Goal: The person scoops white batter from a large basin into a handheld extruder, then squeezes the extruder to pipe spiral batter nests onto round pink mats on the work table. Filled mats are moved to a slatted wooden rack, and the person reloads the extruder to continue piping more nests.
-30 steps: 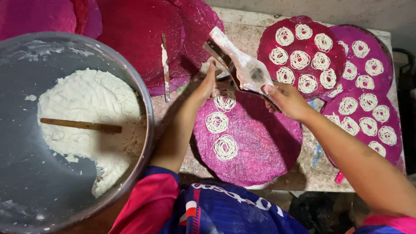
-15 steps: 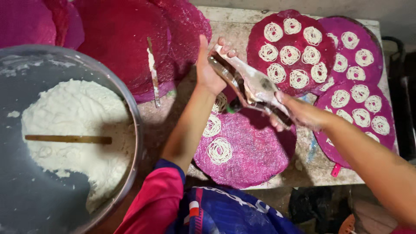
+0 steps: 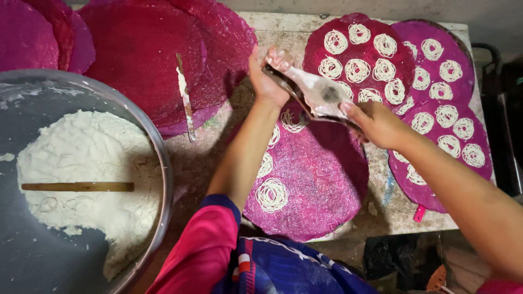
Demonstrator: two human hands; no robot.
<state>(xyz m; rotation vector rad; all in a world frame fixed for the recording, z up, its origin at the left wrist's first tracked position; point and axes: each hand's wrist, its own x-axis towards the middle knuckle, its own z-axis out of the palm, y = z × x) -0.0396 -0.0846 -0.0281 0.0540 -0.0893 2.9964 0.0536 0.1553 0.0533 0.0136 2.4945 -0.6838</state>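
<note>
My left hand (image 3: 267, 81) grips the far end of a dough-smeared metal noodle press (image 3: 316, 93). My right hand (image 3: 376, 124) holds its two long handles at the near end. The press hovers over a round pink woven mat (image 3: 321, 179) that carries three white noodle coils (image 3: 271, 195) along its left side. Both hands are closed on the press.
A large steel bowl (image 3: 158, 158) at left holds white dough (image 3: 81, 163) with a wooden stick (image 3: 76, 187) lying on it. A dough-coated knife (image 3: 185, 98) rests on stacked empty red mats (image 3: 141, 60). Mats filled with several coils (image 3: 359, 54) cover the right of the concrete slab (image 3: 392, 207).
Both hands and the press have shifted up and left over the near mat. A coil now lies under the press at the mat's top. The camera view has drifted.
</note>
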